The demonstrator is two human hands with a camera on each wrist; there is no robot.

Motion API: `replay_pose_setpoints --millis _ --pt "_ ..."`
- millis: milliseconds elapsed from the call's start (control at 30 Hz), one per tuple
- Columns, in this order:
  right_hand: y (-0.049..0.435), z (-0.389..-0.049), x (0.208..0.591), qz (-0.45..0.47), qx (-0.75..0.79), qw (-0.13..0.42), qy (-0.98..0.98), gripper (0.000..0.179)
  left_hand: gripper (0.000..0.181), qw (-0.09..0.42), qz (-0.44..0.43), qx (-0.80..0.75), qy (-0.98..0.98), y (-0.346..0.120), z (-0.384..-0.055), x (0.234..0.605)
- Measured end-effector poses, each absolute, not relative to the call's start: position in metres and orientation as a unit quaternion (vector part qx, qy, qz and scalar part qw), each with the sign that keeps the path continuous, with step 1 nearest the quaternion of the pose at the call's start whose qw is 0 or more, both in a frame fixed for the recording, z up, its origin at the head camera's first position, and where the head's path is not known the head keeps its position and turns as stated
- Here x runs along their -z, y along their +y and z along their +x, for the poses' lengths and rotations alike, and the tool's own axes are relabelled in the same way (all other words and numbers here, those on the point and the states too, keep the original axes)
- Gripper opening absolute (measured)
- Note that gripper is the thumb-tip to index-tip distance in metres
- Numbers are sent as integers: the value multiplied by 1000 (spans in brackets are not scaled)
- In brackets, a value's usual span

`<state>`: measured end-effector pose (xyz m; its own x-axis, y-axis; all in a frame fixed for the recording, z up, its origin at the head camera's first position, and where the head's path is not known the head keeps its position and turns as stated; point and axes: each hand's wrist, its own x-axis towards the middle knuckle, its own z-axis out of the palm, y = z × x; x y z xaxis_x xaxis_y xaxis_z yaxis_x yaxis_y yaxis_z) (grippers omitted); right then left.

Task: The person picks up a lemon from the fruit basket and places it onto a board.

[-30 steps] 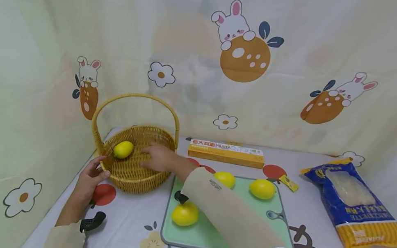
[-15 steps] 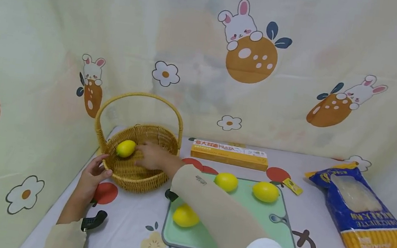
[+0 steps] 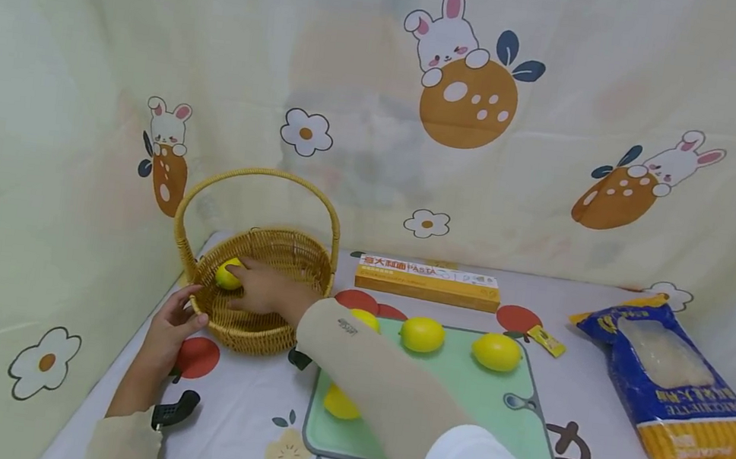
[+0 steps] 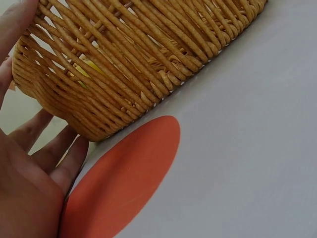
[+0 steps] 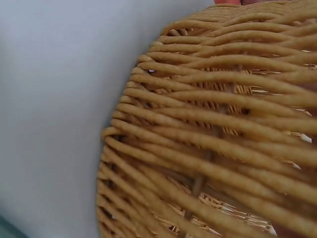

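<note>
A wicker basket [image 3: 257, 342] with a tall hoop handle stands at the left of the table. Inside it, against the left wall, lies a yellow lemon [image 3: 224, 278], partly covered by fingers. My right hand [image 3: 267, 290] reaches in over the basket's right side, its fingertips at the lemon and its fingers not closed round it. At the basket's left edge my left hand [image 3: 171, 320] holds the rim between thumb and fingers. The left wrist view has the left hand [image 4: 29, 183] against the weave; the right wrist view has mostly the basket's outer wall [image 5: 213, 124].
Several lemons [image 3: 422, 334] lie on a green cutting board [image 3: 465, 394], partly beneath my right sleeve. A pasta box [image 3: 426, 283] sits behind it, a small yellow packet [image 3: 546, 341] to its right. Farther right lies a blue and yellow bag [image 3: 672, 389]. A printed cloth [image 3: 343, 203] hangs behind.
My right hand has moved left inside the basket, up to the lemon there. Its sleeve has shifted left, showing another lemon on the board. My left hand stays on the rim.
</note>
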<state>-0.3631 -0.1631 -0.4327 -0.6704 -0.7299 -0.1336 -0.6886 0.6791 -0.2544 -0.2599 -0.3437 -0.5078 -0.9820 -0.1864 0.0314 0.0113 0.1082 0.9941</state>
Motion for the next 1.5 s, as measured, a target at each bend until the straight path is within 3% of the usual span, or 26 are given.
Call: replay_pose_setpoints --millis 433,567,933,1167,1500 --pt "-178 -369 434 -391 66 114 911 81 61 77 47 671 -736 -345 -265 502" --pt "-183 -368 430 -378 31 89 921 82 60 80 52 677 -730 -345 -264 502" --pt "-177 -363 427 -384 -53 98 917 50 59 80 58 682 -725 -343 -262 501" --pt "-167 -361 433 -353 -4 126 927 65 62 75 71 671 -734 -348 -261 503" --pt "-158 -360 440 -323 24 150 934 68 61 74 66 668 -738 -346 -261 507"
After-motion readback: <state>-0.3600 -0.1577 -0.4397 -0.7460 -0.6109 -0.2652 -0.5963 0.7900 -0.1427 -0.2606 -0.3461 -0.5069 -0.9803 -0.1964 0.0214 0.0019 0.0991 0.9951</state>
